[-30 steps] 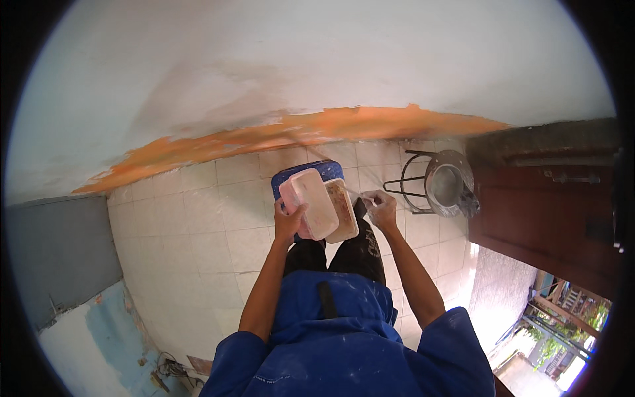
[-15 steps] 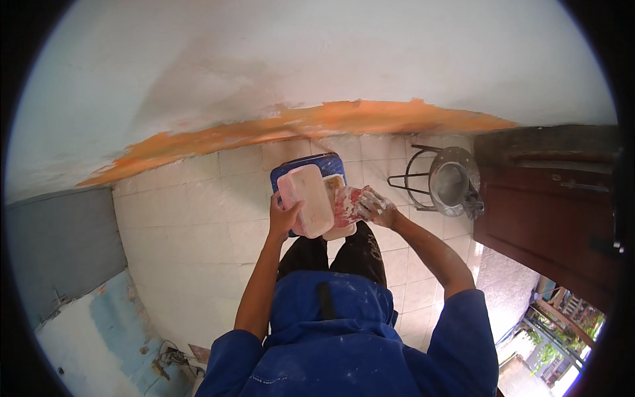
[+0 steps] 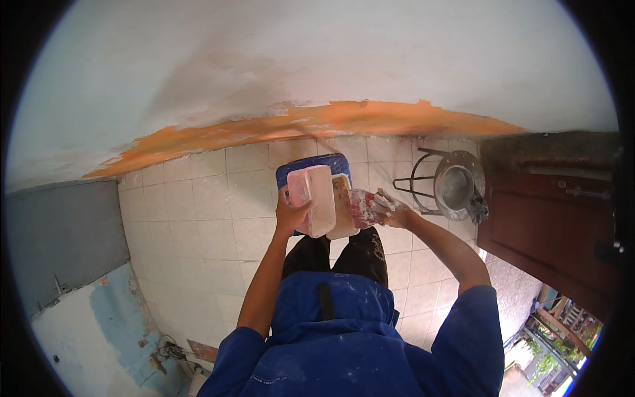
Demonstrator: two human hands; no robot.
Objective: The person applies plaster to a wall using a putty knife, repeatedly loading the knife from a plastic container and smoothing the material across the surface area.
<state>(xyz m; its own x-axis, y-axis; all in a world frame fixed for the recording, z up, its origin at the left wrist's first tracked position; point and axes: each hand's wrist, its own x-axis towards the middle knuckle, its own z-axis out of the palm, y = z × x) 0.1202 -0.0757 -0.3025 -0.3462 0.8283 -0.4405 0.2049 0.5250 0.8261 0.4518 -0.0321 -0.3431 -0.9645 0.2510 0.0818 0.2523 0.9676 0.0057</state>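
Note:
My left hand point(image 3: 291, 216) is closed round the side of a pinkish, translucent plastic tub point(image 3: 321, 202), which it holds tilted. In my right hand point(image 3: 393, 211) is a red flat scraper point(image 3: 362, 208) smeared with white paste; paste also coats the fingers. The scraper is just right of the tub. Partly hidden beneath them, a second shallow pale container point(image 3: 340, 206) with a brownish inside rests on a blue stool or stand point(image 3: 313, 163) in front of my legs.
A dark-framed round stool point(image 3: 423, 178) bears a metal pot point(image 3: 455, 187) and a dark crumpled cloth point(image 3: 477, 206) on the right. Ahead rises a white wall with an orange strip point(image 3: 344, 118). A brown door point(image 3: 542, 225) stands right; cables point(image 3: 173, 349) lie lower left.
My right hand and the red scraper have moved right, farther from the tub. The tub appears turned more upright in my left hand. The whole view has shifted slightly.

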